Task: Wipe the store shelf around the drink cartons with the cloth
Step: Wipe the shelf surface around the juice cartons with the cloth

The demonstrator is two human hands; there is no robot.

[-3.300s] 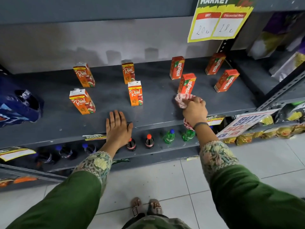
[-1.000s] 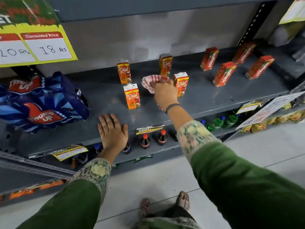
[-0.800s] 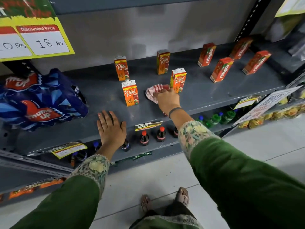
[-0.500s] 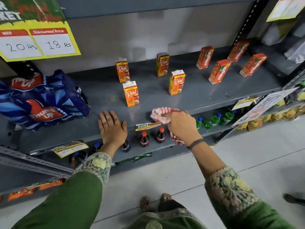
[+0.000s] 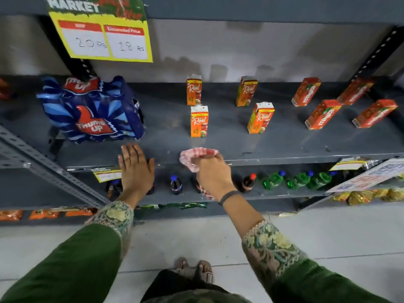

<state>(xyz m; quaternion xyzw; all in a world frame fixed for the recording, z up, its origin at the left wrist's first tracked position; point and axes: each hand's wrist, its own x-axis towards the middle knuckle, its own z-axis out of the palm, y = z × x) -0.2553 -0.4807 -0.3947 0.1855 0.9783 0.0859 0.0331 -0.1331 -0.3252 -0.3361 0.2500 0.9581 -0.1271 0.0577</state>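
Head view: gripped the cloth (image 5: 197, 157), a red-and-white checked rag, bunched in the closed grip of the right hand (image 5: 213, 171), pressed at the front lip of the shelf (image 5: 240, 141), with a loose tail hanging below the wrist. Rested the left hand (image 5: 135, 166) flat and open on the same front lip, holding nothing, just to the left of the cloth. Stood four Real cartons (image 5: 199, 121) upright behind the cloth toward the back wall: the nearest one directly behind it, a second front one (image 5: 260, 118) behind and to the right, two more (image 5: 194, 89) (image 5: 246, 91) further back. Leaned four Maaza cartons (image 5: 322, 114) well to the right of the cloth, likely distorted by the wide lens. Sat a blue Thums Up pack (image 5: 91, 109) behind and left of the left hand. Hung a yellow price sign (image 5: 102, 33) above that pack.

Judged the turning relation thus: bare shelf strip between the cloth and the nearest carton lay straight away from the right hand, long axis running left to right along the lip; right hand clearly nearer, already carrying the cloth. Probably called for a sideways or forward sweep, stopping short of the carton base to avoid tipping it
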